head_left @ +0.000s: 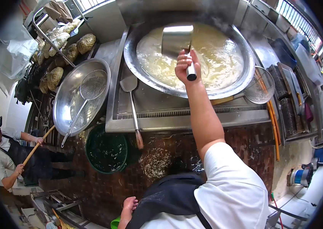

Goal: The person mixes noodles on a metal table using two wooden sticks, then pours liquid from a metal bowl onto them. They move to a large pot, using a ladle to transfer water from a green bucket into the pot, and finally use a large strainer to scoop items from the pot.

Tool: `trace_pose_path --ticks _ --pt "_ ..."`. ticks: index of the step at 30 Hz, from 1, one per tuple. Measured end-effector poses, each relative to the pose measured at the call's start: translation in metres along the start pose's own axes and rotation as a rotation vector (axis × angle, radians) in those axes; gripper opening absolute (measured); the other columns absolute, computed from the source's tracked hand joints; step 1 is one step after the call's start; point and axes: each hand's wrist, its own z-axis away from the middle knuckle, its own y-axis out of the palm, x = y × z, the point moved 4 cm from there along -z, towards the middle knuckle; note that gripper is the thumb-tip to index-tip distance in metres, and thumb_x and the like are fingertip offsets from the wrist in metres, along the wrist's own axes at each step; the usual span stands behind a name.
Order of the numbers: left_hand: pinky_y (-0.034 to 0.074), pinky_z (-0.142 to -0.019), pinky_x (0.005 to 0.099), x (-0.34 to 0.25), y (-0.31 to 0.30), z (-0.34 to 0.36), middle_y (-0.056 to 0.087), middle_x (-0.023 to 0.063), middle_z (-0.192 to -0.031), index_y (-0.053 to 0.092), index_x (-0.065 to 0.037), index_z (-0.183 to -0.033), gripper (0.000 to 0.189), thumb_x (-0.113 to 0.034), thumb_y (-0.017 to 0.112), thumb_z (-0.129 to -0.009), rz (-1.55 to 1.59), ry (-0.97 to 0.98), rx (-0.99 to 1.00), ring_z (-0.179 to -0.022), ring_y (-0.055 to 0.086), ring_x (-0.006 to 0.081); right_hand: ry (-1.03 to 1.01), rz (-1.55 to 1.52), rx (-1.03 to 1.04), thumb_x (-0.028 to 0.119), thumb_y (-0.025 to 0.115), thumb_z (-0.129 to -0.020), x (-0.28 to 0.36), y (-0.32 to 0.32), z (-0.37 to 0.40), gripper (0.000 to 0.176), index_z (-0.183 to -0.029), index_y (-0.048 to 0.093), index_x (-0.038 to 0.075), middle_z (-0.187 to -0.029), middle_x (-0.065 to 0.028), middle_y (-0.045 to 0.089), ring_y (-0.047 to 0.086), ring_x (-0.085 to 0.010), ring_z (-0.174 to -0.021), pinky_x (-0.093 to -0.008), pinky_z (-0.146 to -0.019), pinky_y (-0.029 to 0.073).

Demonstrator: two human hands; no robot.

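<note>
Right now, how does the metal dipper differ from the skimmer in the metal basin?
The dipper is a solid-walled cup; the skimmer has a mesh head. The dipper's handle looks short, the skimmer's long. The dipper is in the right hand above the pan; the skimmer lies unheld in the basin. Both look metallic.

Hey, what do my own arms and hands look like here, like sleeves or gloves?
Both your right hand and left hand are ungloved. The right arm is bare below a loose, short white sleeve, with no watch or bracelet visible. The left sleeve can't be made out.
</note>
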Motion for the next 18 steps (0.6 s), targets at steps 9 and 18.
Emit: trace_pose_path --ticks 9,18 --pt "0.044 -0.046 0.0282 0.014 -0.046 -0.028 0.062 0.0018 -0.083 0.060 -0.012 -0.119 0.029 -0.027 0.059 -0.094 0.022 0.139 0.268 -0.062 0.058 0.0132 0.289 0.476 -0.244 0.039 0.055 -0.097 -0.133 0.017 0.030 0.038 -0.109 0.059 0.003 -0.068 0.0008 0.054 0.055 -0.0108 -0.053 -0.0261 -0.044 0.044" --pt "0.051 -0.055 0.0310 0.073 -0.086 -0.035 0.065 0.0030 -0.090 0.060 -0.011 -0.118 0.033 -0.032 0.061 -0.092 0.084 0.163 0.158 -0.069 0.063 0.0148 1.099 1.328 -0.332 0.023 0.067 -0.086 -0.385 -0.100 0.146 0.019 -0.096 0.062 0.007 -0.069 -0.0002 0.058 0.056 -0.0103 -0.051 -0.0281 -0.048 0.048"
